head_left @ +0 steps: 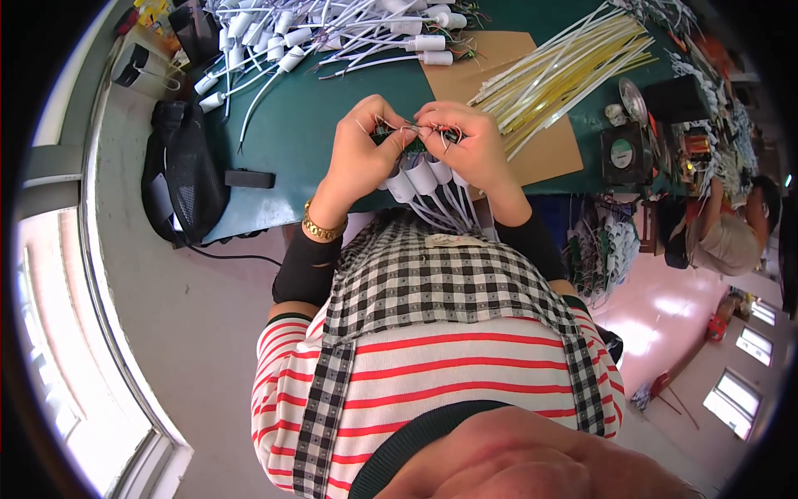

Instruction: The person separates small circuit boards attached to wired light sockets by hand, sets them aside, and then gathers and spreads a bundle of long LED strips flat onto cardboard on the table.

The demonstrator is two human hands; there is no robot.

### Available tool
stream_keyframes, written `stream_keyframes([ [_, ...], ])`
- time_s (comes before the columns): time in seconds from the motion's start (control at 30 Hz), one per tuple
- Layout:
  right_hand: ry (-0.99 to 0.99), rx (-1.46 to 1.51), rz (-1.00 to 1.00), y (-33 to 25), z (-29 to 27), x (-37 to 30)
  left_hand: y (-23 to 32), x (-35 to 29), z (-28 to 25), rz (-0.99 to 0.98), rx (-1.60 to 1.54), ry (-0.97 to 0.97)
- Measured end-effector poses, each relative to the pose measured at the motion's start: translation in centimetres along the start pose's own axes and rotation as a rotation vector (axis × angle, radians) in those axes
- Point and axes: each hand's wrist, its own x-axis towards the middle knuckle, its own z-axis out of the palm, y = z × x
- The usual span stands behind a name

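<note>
At the near edge of the green table, my left hand [362, 151] and my right hand [472, 146] meet fingertip to fingertip. Both are closed in a pinch on thin wires [413, 128] with bare-looking ends. Red and pale strands stick out around the fingers of each hand. Below the hands lies a bunch of white cylindrical caps [421, 176], their white cables [449, 212] trailing toward my apron. Green parts show between the hands and the caps, partly covered by my fingers. Which strand each hand pinches is too small to tell.
White capped cables [291, 60] are heaped at the table's far left. Long white and yellow strips [573, 71] lie on brown cardboard [549, 154] at the right. A black bag [184, 179] and a small black bar [249, 179] sit left. Another person [731, 233] is at far right.
</note>
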Motion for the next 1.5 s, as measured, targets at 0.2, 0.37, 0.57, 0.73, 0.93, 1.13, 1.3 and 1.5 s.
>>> stream_keyframes([
  [0.2, 0.155, -0.199, -0.033, 0.2, 1.3, -0.1, 2.1, 0.1, 1.6, 0.190, 0.504, 0.217],
  [0.37, 0.241, -0.128, -0.078, -1.8, -0.8, -0.3, 0.4, 2.1, -0.4, -0.109, 0.224, 0.145],
  [0.57, 0.202, -0.087, -0.208, -9.6, -7.9, -1.0, -1.2, 3.1, -0.1, 0.261, 0.505, 0.311],
  [0.73, 0.410, 0.057, -0.368, -11.7, -9.9, 0.3, 5.0, 1.5, 6.6, -0.010, -0.937, -0.447],
  [0.93, 0.407, 0.480, -0.383, -6.8, -11.2, 3.8, 6.0, 0.6, 7.1, -0.442, -0.603, -0.661],
  [1.13, 0.388, 1.273, -0.067, 0.2, -12.7, 10.1, 13.0, 11.4, -2.0, -0.255, 0.083, -0.445],
  [1.3, 0.229, 1.334, 0.140, 3.5, -10.5, 9.1, 19.1, 23.9, -5.6, -0.074, 0.451, -0.203],
  [1.5, 0.226, 1.024, 0.319, 2.5, -8.4, 1.8, 18.9, 31.8, -11.5, 0.567, 0.943, 0.162],
])
